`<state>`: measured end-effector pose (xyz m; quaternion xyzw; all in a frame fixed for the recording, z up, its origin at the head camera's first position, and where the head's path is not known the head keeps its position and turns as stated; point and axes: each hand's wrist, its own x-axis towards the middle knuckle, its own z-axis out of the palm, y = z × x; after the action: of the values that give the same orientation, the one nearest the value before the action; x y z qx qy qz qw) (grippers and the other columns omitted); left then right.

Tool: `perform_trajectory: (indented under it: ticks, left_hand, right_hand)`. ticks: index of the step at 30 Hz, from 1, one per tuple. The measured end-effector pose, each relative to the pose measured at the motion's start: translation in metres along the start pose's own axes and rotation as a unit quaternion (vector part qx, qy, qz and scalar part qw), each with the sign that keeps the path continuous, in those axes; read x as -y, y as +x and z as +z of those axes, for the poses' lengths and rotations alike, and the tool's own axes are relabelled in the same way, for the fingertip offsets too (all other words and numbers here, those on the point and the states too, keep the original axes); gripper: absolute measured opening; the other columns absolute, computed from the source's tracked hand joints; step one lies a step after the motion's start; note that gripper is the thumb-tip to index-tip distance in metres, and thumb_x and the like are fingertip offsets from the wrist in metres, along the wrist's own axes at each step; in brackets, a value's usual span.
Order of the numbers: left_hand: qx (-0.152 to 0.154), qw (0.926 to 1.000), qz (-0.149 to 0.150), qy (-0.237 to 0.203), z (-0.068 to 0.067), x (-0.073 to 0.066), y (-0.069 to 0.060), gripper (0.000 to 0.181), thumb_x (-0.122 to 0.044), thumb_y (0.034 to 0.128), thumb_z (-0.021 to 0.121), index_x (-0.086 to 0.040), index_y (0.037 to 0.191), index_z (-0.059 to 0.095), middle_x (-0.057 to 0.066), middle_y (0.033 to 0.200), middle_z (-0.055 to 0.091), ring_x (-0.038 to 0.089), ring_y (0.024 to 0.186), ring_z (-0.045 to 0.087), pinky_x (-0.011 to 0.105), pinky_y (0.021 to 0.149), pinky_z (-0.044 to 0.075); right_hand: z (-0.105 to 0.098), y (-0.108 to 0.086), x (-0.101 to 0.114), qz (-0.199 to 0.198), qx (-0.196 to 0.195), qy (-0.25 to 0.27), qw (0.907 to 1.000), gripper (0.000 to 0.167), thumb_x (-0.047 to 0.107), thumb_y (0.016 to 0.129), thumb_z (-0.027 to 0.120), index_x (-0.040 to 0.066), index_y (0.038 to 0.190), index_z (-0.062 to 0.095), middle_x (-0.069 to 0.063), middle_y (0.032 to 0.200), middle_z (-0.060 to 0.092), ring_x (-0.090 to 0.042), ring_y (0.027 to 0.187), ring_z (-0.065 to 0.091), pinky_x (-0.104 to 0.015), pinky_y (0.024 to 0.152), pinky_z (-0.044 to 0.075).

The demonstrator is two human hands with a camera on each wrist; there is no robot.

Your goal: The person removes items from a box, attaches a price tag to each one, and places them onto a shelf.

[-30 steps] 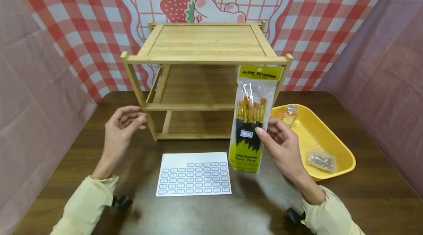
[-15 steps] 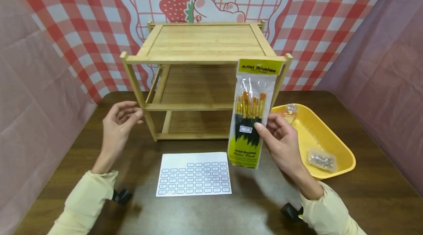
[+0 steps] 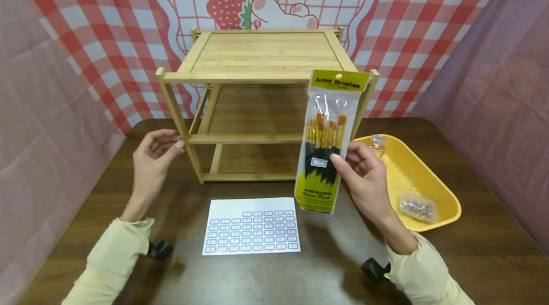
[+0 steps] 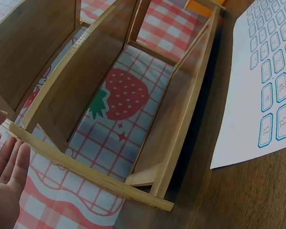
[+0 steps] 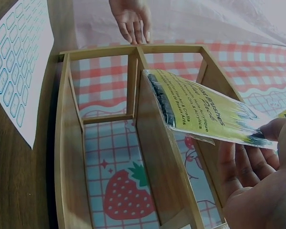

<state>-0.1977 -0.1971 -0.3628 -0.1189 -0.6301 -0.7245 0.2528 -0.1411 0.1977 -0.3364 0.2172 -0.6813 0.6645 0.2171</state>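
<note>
Head view: the right hand [image 3: 368,178] pinches a clear-plastic, yellow-green packet of black-handled brushes [image 3: 319,150] before the right front corner of a three-tier wooden shelf [image 3: 266,55], hiding part of its post. Left wrist view: the left hand [image 4: 5,181], cut off, holds nothing, thumb and fingers apart; contact with the shelf is unclear. Right wrist view: the packet's small print [image 5: 183,112], blurred from the head, is partly legible.

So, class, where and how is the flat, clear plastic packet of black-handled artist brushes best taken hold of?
I'd pinch the packet by its right long edge, slightly below mid-height, coming from the right, as the right hand does. It's flat and narrow, and the black brush handles there should keep it from folding.
</note>
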Motion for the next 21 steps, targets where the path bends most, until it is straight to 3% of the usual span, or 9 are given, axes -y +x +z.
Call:
perform_trajectory:
  ticks: [4,11,21]
  left_hand:
    - [-0.009,0.9996,0.003,0.026,0.002,0.002,0.002,0.028,0.019,0.0896,0.066,0.008,0.115,0.066,0.003,0.1,0.072,0.014,0.09,0.067,0.023,0.082,0.057]
    - [-0.018,0.9978,0.004,0.064,0.006,0.004,0.007,0.03,0.011,0.0917,0.069,0.002,0.12,0.067,-0.001,0.106,0.071,0.017,0.101,0.065,0.023,0.094,0.052]
    - [-0.006,0.9997,0.013,0.022,0.012,0.012,0.011,0.033,0.013,0.0932,0.067,0.004,0.125,0.067,0.004,0.11,0.075,0.019,0.104,0.068,0.025,0.095,0.053]
  right_hand:
    - [0.001,0.0,0.0,-0.004,0.0,0.004,1.0,0.016,-0.014,0.097,0.059,-0.017,0.112,0.056,-0.005,0.106,0.076,-0.014,0.092,0.073,-0.025,0.077,0.06]
    - [0.001,0.001,-0.001,-0.004,-0.001,0.009,1.0,0.015,-0.015,0.096,0.059,-0.012,0.111,0.059,-0.005,0.106,0.076,-0.014,0.092,0.073,-0.025,0.078,0.06]
    - [0.0,0.003,-0.002,-0.007,-0.002,0.004,1.0,0.015,-0.015,0.096,0.058,-0.014,0.11,0.059,-0.004,0.105,0.076,-0.014,0.092,0.073,-0.025,0.078,0.06]
